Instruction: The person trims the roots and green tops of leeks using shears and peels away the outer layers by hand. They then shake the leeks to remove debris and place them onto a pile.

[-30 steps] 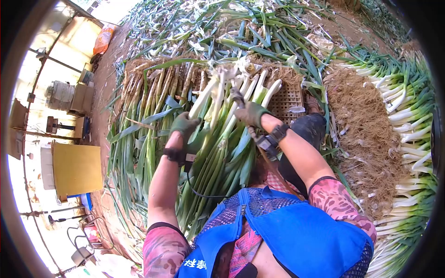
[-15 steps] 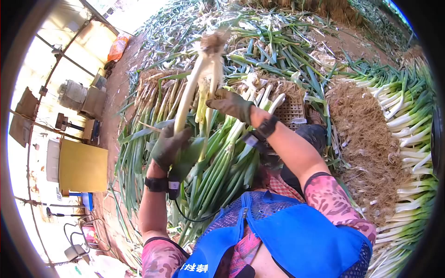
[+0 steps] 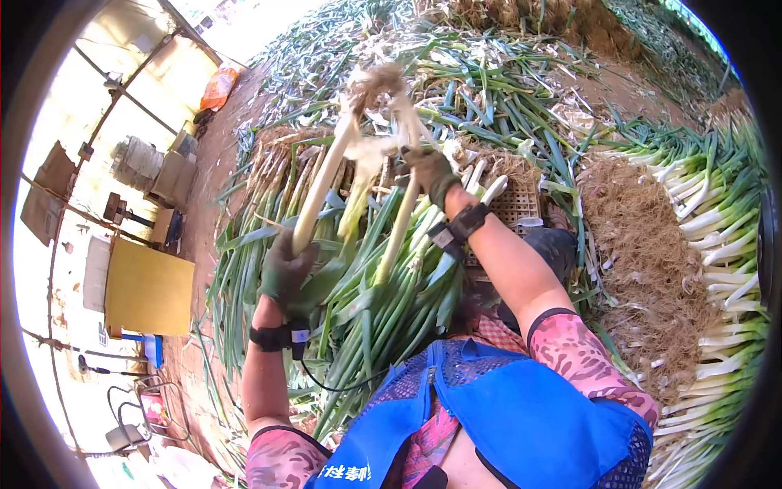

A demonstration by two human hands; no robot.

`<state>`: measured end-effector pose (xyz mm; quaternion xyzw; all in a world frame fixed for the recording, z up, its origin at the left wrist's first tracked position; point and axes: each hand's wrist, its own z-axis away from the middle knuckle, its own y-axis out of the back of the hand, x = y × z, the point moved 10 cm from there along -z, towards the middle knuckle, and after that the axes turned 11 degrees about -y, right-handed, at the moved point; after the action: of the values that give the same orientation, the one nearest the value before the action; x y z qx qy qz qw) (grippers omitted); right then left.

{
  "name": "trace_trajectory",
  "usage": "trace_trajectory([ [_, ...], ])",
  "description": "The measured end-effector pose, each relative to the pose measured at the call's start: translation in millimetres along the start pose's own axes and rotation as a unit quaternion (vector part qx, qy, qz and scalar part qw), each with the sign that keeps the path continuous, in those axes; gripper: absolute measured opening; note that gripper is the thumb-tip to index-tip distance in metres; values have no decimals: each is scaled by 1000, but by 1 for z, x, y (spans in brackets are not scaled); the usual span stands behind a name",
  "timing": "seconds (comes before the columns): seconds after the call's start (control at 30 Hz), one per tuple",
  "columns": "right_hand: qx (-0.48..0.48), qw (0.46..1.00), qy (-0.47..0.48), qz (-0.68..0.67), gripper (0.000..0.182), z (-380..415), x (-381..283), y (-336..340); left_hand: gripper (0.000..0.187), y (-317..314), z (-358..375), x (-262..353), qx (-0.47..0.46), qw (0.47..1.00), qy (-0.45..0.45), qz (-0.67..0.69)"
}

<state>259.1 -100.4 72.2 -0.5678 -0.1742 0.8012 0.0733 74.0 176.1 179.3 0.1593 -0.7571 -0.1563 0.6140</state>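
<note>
My left hand (image 3: 287, 273), in a dark green glove, is closed around one thick green onion (image 3: 322, 191), gripping it low on the white stalk. In my right hand (image 3: 430, 173), also gloved, is a second green onion (image 3: 398, 232), held higher up, close to its root end. The two stalks spread apart below and meet at the top in a brown clump of roots (image 3: 380, 83), blurred by motion. A loose yellowish strip of outer skin (image 3: 359, 196) hangs between them. Beneath both hands lies a heap of green onions (image 3: 391, 301) with long green leaves.
Brown-rooted onions (image 3: 289, 159) lie in a row behind my left hand. A plastic crate (image 3: 517, 202) stands beyond my right wrist. Cleaned white onions (image 3: 725, 236) line the right side, beside a mat of roots (image 3: 639, 269). Leaf litter (image 3: 318, 73) covers the ground ahead.
The two onions have spread further apart at the lower stalks. My right hand has moved right with its onion, and my left hand has shifted slightly left and down.
</note>
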Motion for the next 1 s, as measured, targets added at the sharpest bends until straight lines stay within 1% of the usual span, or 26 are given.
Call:
trace_trajectory([
  [0.03,-23,991,-23,-132,32,0,-6,9,28,21,4,-15,14,997,-13,-77],
  [0.07,36,989,-28,-139,31,4,-16,30,28,41,8,-29,28,988,-26,-153],
  [0.13,87,984,-39,-152,34,2,-24,65,28,80,25,-58,85,981,9,-173],
  [0.17,62,989,-30,-127,36,2,-26,59,26,93,31,-71,136,980,30,-139],
  [0.23,12,997,-18,-75,39,23,-35,34,25,87,29,-71,150,985,24,-83],
  [0.27,-68,995,-28,-65,42,38,-41,-1,25,82,24,-67,156,986,19,-55],
  [0.3,-96,992,-1,-87,42,24,-29,-24,24,63,17,-48,149,988,12,-40],
  [0.33,-150,987,-14,-58,43,41,-33,-61,24,47,6,-50,147,989,-22,-4],
  [0.37,-162,986,29,-41,19,54,-39,-92,25,28,-3,-38,135,990,-45,-10],
  [0.4,-151,982,70,90,19,71,-50,-115,30,5,-14,-21,85,994,-61,-26],
  [0.43,-132,960,115,217,20,89,-62,-138,35,-21,-21,-10,58,993,-78,63],
  [0.47,-104,952,110,267,29,86,-61,-143,38,-44,-28,22,13,998,-65,24],
  [0.53,-48,924,100,366,52,80,-59,-153,41,-59,-41,15,14,998,-61,11],
  [0.57,-93,926,129,342,65,87,-63,-156,41,-66,-45,12,15,998,-57,13],
  [0.63,-123,850,315,405,54,103,-74,-163,40,-75,-48,20,17,998,-45,49],
  [0.67,-124,873,205,424,46,91,-64,-140,40,-74,-47,23,15,999,-44,26],
  [0.7,-118,883,95,445,39,96,-65,-119,39,-70,-45,26,12,999,-44,2],
  [0.73,-99,910,180,360,49,118,-95,-101,39,-65,-42,26,11,999,-43,-20],
  [0.77,-15,909,239,340,63,148,-134,-81,37,-61,-43,18,-1,998,-38,-40],
  [0.8,125,808,422,391,74,161,-162,-62,37,-60,-42,8,-17,999,-33,-39],
  [0.83,171,766,492,377,78,164,-177,-48,37,-63,-39,8,-34,998,-39,-21],
  [0.87,71,826,466,309,81,144,-178,-41,38,-67,-37,9,-53,998,-47,-4],
  [0.9,-20,874,427,232,84,124,-179,-34,38,-74,-31,21,-78,997,-20,-5],
  [0.93,-104,892,378,223,73,121,-171,-47,38,-83,-24,35,-104,995,7,-7],
  [0.97,-182,906,319,212,62,119,-161,-59,45,-93,-21,41,-138,990,-4,36],
  [1.0,-247,913,253,204,52,120,-151,-72,46,-99,-17,41,-153,987,18,54],
])
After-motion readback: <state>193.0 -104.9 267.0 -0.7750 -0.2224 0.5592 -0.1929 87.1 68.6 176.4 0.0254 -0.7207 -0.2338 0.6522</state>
